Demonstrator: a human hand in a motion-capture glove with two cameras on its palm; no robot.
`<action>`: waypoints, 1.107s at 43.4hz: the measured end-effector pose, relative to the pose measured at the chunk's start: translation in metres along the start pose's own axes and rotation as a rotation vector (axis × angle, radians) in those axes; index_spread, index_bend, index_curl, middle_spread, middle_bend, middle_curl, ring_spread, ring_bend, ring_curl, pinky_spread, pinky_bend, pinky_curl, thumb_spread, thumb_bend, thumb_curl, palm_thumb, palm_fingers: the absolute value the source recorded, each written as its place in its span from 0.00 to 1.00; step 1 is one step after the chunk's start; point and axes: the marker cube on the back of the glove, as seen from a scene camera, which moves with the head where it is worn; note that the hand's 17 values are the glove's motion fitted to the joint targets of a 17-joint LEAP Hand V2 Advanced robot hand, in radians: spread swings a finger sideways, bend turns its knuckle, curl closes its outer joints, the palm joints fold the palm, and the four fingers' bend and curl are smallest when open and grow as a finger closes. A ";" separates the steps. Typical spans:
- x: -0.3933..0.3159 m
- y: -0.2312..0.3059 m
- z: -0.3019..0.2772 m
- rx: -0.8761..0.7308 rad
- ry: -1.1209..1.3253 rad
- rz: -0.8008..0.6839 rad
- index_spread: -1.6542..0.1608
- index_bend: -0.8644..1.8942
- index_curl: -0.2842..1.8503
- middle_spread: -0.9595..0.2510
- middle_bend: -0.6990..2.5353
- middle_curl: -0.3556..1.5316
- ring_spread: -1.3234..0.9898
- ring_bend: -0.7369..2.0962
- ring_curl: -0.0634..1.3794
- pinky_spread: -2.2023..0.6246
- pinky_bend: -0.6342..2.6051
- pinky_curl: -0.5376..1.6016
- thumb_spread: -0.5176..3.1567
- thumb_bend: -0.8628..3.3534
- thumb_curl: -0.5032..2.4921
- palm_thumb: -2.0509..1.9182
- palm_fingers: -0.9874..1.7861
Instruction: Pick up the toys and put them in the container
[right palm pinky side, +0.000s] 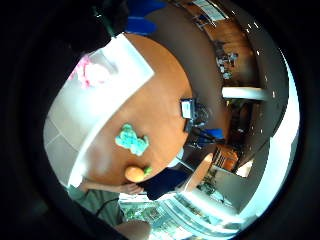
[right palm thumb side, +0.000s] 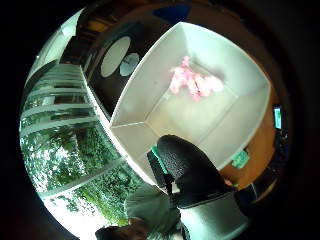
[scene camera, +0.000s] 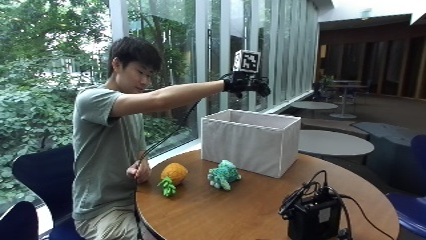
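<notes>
A person sits at a round wooden table (scene camera: 219, 210) with the right arm stretched out level; the gloved right hand (scene camera: 247, 85) hangs above the open top of the white box (scene camera: 249, 142), well clear of its rim; its fingers hang loosely curled and hold nothing, and the thumb-side palm view shows one black fingertip (right palm thumb side: 187, 170) against the box's near wall with nothing pinched under it. The bare left hand (scene camera: 138, 172) rests at the table's near edge, beside the orange toy (scene camera: 174, 173); whether it touches the toy I cannot tell.

A pink toy (right palm thumb side: 195, 82) lies on the floor of the box, near the middle, apart from the walls; the little-finger-side view shows it too, just inside the rim. Two toys remain out on the table, in front of the box: the orange toy, which has a green leafy end (scene camera: 166, 188) pointing toward the table edge; and a teal toy (scene camera: 223, 175), just beside it and nearer the box, though not touching the box's wall. The two toys lie close but apart.

A black device (scene camera: 313, 215) with cables stands on the table, well apart from the toys and box.
</notes>
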 end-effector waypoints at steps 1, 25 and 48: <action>0.009 0.007 -0.004 0.001 0.003 0.006 0.80 0.34 0.32 0.71 0.36 0.49 0.48 0.54 0.36 0.75 0.54 0.47 0.44 0.19 0.35 0.50 0.26; 0.243 0.151 0.133 -0.161 0.061 0.001 0.81 0.34 0.24 0.73 0.31 0.45 0.50 0.49 0.32 0.76 0.49 0.43 0.46 0.19 0.29 0.51 0.29; 0.161 0.098 0.317 -0.258 -0.250 0.279 0.81 0.54 0.29 0.62 0.46 0.55 0.43 0.64 0.39 0.66 0.44 0.40 0.48 0.28 0.36 0.68 0.77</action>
